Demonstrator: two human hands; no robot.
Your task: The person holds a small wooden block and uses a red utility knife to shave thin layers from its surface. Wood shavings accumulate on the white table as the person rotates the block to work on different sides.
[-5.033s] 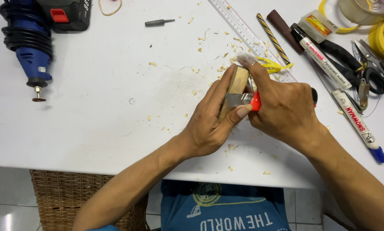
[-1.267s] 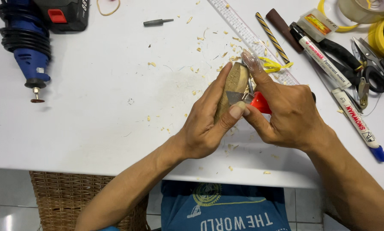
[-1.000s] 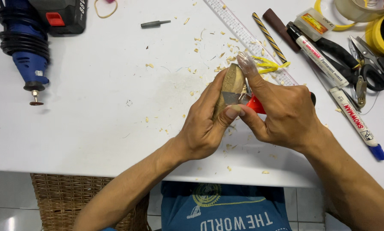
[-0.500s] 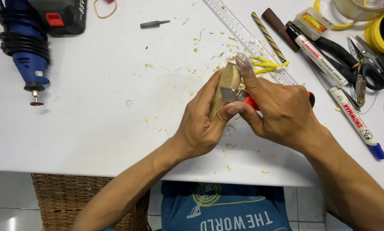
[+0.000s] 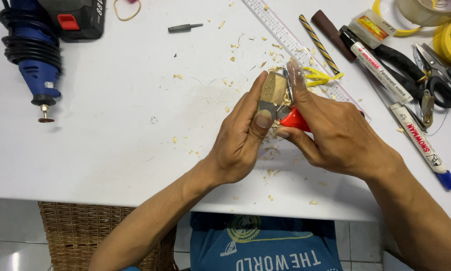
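Wood block [image 5: 272, 88], frame centre: we see left hand [image 5: 240, 143] grasping it steady; right hand [image 5: 336, 138] clenched round red-handled knife [image 5: 294, 119], blade seemingly on the wood.

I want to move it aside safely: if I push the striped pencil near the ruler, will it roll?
The striped pencil looks slim and round, so it would probably roll sideways when pushed. It lies beside the clear ruler, which may stop it. It seems stiff and light.

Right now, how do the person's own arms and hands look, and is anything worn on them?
Both forearms are bare, with no sleeves in view. The left hand and right hand wear no gloves, and no rings or watch are visible. The nails are short.
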